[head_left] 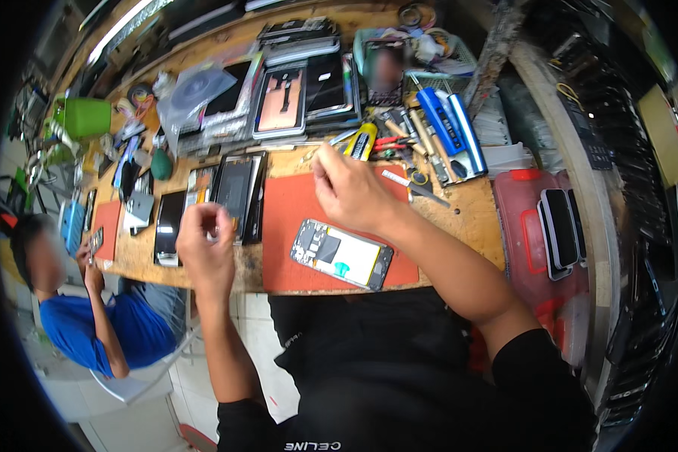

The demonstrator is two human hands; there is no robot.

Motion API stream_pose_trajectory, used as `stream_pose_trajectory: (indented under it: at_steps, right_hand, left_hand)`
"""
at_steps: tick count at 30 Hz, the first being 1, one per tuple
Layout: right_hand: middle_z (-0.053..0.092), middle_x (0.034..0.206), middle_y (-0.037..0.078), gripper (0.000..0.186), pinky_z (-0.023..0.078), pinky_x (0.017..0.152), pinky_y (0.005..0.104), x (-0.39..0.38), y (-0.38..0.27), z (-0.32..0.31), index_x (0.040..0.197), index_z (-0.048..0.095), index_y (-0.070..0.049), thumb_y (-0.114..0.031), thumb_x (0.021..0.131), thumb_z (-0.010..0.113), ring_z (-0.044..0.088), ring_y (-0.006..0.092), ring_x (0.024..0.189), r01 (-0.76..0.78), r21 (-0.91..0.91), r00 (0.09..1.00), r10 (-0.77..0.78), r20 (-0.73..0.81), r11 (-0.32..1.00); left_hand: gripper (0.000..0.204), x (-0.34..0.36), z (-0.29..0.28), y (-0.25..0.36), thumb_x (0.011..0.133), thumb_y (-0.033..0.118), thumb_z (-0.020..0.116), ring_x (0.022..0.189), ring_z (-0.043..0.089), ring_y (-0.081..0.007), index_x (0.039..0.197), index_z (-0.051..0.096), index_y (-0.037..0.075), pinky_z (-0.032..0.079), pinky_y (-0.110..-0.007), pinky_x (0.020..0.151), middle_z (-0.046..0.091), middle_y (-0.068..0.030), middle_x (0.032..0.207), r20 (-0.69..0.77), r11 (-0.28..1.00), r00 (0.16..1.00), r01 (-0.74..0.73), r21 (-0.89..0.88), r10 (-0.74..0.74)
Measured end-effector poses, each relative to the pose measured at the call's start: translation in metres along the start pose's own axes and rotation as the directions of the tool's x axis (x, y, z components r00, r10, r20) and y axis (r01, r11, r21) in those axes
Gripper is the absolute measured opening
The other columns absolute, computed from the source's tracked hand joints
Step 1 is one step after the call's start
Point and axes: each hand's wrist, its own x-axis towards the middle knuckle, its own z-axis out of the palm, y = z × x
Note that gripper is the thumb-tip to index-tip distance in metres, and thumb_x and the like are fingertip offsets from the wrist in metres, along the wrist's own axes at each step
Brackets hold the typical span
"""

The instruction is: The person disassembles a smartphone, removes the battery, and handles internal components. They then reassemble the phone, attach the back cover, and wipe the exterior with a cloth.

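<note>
On the orange mat [286,196] lies an opened phone [358,260], its inner parts facing up, with a small teal piece on its white section. My right hand [343,184] is raised above the mat, beyond the phone, fingers curled; what it holds, if anything, is hidden. My left hand [207,245] hovers left of the mat with thumb and fingers bent together around something too small to name. Behind it are several dark screens and phone parts [233,192].
Stacked screens and trays [279,98] fill the bench's back [467,241], beside loose tools [410,139] and blue cylinders [441,124]. A red case [523,294] stands at the right. At the left, another person [117,324] sits on a chair, holding a small device.
</note>
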Motion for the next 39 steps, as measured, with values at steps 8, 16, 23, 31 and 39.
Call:
stream_pose_trajectory:
  at_steps: [8,16,23,31,39]
  right_hand:
    - [0.065,0.083,0.011,0.019,0.056,0.064,0.0371,-0.001,-0.006,-0.002,0.100,0.052,-0.001,0.000,0.098,0.071,0.071,0.0224,0.074,-0.069,0.171,0.996,0.060,0.059,0.983]
    - [0.066,0.086,0.006,0.017,0.056,0.069,0.0312,-0.007,-0.016,0.005,0.100,0.055,0.000,0.000,0.099,0.072,0.066,0.0138,0.078,-0.079,0.272,0.981,0.026,0.194,0.959]
    - [0.068,0.089,0.008,0.015,0.056,0.070,0.0338,-0.007,-0.018,0.003,0.101,0.056,0.000,0.001,0.099,0.071,0.069,0.0185,0.080,-0.014,0.240,0.981,-0.033,0.191,0.971]
    - [0.069,0.091,0.022,0.021,0.056,0.073,0.0500,-0.009,-0.031,-0.001,0.107,0.052,-0.002,-0.003,0.096,0.071,0.073,0.0428,0.089,0.101,0.041,0.956,-0.109,0.273,0.994]
    - [0.072,0.097,0.026,0.033,0.057,0.076,0.0519,-0.007,-0.032,-0.001,0.127,0.059,0.001,-0.003,0.096,0.069,0.073,0.0456,0.090,0.126,0.134,0.953,-0.158,0.258,0.983]
  left_hand:
    - [0.031,-0.055,0.064,0.015,0.095,-0.007,0.073,0.083,0.069,-0.0163,0.124,0.068,0.001,0.058,-0.031,0.076,0.069,-0.0094,0.097,0.194,0.893,0.970,0.214,-0.396,-0.146]
    - [0.045,-0.061,0.065,0.015,0.094,-0.009,0.074,0.086,0.074,-0.0226,0.137,0.066,0.003,0.059,-0.034,0.075,0.075,-0.0121,0.101,0.156,0.932,0.983,-0.033,-0.362,0.095]
    - [0.046,-0.059,0.061,0.017,0.092,-0.010,0.076,0.091,0.076,-0.0232,0.135,0.068,0.002,0.059,-0.035,0.082,0.076,-0.0125,0.101,0.194,0.939,0.979,0.005,-0.344,0.066]
    - [0.041,-0.059,0.061,0.021,0.091,-0.007,0.076,0.091,0.072,-0.0312,0.130,0.069,0.002,0.057,-0.041,0.079,0.073,-0.0153,0.100,0.159,0.950,0.973,-0.114,-0.291,0.165]
    - [0.052,-0.058,0.058,0.022,0.087,-0.005,0.079,0.093,0.072,-0.0306,0.137,0.066,0.003,0.057,-0.040,0.083,0.071,-0.0143,0.101,0.230,0.935,0.962,-0.059,-0.351,0.147]
